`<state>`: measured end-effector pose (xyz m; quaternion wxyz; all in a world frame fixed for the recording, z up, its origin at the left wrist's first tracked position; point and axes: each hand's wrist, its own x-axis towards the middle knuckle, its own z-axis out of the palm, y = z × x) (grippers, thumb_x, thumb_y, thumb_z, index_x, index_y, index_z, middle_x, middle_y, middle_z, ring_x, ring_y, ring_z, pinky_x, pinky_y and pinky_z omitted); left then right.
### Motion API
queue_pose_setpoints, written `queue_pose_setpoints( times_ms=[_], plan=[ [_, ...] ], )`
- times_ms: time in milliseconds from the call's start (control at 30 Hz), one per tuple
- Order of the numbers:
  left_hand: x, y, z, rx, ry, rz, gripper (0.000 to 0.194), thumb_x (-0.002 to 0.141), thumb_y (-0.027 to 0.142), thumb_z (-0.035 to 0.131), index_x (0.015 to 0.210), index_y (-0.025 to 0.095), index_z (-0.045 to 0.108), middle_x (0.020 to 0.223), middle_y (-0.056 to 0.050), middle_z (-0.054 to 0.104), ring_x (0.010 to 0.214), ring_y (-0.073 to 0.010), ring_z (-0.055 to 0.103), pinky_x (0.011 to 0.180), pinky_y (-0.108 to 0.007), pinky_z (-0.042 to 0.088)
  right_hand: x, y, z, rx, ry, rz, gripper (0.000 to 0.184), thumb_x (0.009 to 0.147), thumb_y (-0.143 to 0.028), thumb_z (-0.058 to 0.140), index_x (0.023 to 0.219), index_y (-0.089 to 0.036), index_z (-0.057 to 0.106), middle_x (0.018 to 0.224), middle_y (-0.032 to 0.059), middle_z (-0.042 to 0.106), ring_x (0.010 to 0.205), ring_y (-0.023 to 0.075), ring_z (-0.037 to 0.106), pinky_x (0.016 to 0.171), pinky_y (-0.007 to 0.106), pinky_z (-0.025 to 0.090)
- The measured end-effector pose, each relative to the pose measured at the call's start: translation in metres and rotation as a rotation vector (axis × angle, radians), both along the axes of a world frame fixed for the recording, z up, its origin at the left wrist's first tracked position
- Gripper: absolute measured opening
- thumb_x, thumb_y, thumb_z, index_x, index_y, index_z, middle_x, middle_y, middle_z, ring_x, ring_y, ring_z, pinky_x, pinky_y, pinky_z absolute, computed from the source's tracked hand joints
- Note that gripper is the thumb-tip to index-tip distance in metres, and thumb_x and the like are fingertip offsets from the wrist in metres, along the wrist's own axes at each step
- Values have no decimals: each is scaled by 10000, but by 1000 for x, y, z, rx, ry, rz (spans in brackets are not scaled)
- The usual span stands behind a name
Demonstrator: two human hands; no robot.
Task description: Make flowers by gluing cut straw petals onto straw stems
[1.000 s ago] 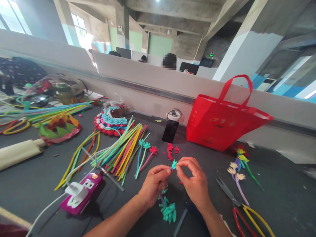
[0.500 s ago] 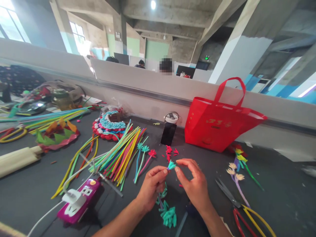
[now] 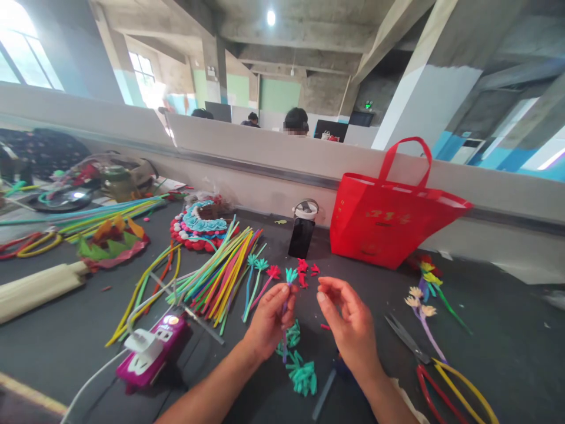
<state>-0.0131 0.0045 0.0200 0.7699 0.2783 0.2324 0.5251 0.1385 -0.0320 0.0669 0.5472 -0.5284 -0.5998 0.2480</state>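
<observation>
My left hand (image 3: 271, 315) pinches a pipe-cleaner flower (image 3: 291, 275) just below its teal petals. Its purple stem (image 3: 285, 347) hangs down past my fingers. To the right of the flower, my right hand (image 3: 348, 321) is raised with curled fingers slightly apart, and I see nothing in them. On the table below lie two heaps of short teal pipe-cleaner pieces (image 3: 302, 378). Red pieces (image 3: 302, 272) lie just beyond the flower. Two finished teal flowers (image 3: 261, 265) and a red flower (image 3: 273, 272) rest to the left.
A bundle of coloured pipe cleaners (image 3: 220, 271) lies left, near a purple power strip (image 3: 154, 353). At right are scissors (image 3: 424, 357), cream flowers (image 3: 415, 297) and a red bag (image 3: 388, 221). A phone (image 3: 302, 237) leans upright at the back. A clear stick (image 3: 324, 394) lies in front.
My right hand has come away from the flower's petals. The flower now stands upright in my left hand, slightly further left, with its purple stem showing.
</observation>
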Motion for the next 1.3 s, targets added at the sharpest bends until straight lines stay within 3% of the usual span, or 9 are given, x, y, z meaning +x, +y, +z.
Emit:
queue_pose_setpoints(
  times_ms=[200, 333, 467, 667, 800, 967, 1100, 1300],
  plan=[
    [3, -5, 8, 35, 1, 11, 254, 813, 370, 690, 857, 132, 611, 545, 72, 421, 399, -23, 278, 401, -183, 181, -15, 0, -8, -209, 366, 92, 410, 792, -474, 676, 1102, -207, 659, 985, 80, 704, 889, 231, 650, 694, 309, 520],
    [9, -7, 18, 14, 9, -5, 265, 796, 374, 702, 835, 137, 589, 557, 65, 438, 426, -33, 315, 409, -177, 216, -21, -1, -11, -273, 448, 169, 423, 803, -493, 668, 1107, -199, 660, 1004, 89, 715, 873, 228, 649, 663, 294, 493],
    [13, -7, 22, 2, 39, -29, 275, 788, 393, 689, 808, 148, 566, 498, 91, 363, 389, -27, 208, 373, -173, 139, -26, -3, -16, -271, 482, 172, 410, 815, -505, 652, 1079, -192, 666, 940, 69, 715, 805, 192, 628, 641, 271, 466],
    [17, -10, 5, 3, 89, -16, 318, 779, 451, 669, 765, 164, 532, 457, 114, 271, 377, -32, 170, 361, -168, 143, -27, -4, -35, -336, 592, 159, 400, 790, -492, 674, 1054, -192, 681, 926, 57, 690, 752, 167, 577, 590, 252, 448],
    [17, -13, -8, -5, 141, 15, 311, 786, 455, 650, 769, 164, 542, 461, 98, 344, 370, -38, 238, 361, -175, 175, -28, 0, -52, -322, 614, 143, 384, 808, -483, 662, 1060, -192, 671, 852, 43, 684, 705, 163, 579, 585, 258, 447],
    [16, -18, -8, 45, 173, 50, 303, 820, 439, 609, 707, 168, 532, 464, 70, 418, 372, -50, 299, 375, -193, 222, -32, 4, -67, -282, 597, 177, 401, 850, -508, 608, 1085, -189, 670, 702, 21, 651, 641, 181, 592, 553, 272, 442],
    [18, -20, -6, 86, 196, 49, 354, 840, 431, 584, 620, 180, 468, 440, 59, 425, 361, -55, 319, 374, -206, 195, -33, 3, -69, -258, 566, 157, 372, 836, -499, 633, 1051, -200, 693, 664, -5, 632, 596, 156, 568, 547, 258, 432],
    [17, -21, -9, 110, 212, 1, 271, 842, 398, 590, 705, 180, 507, 479, 54, 487, 357, -57, 355, 368, -197, 200, -29, -1, -61, -265, 582, 136, 355, 785, -479, 693, 996, -194, 712, 641, -17, 615, 571, 134, 524, 516, 241, 393]
  ],
)
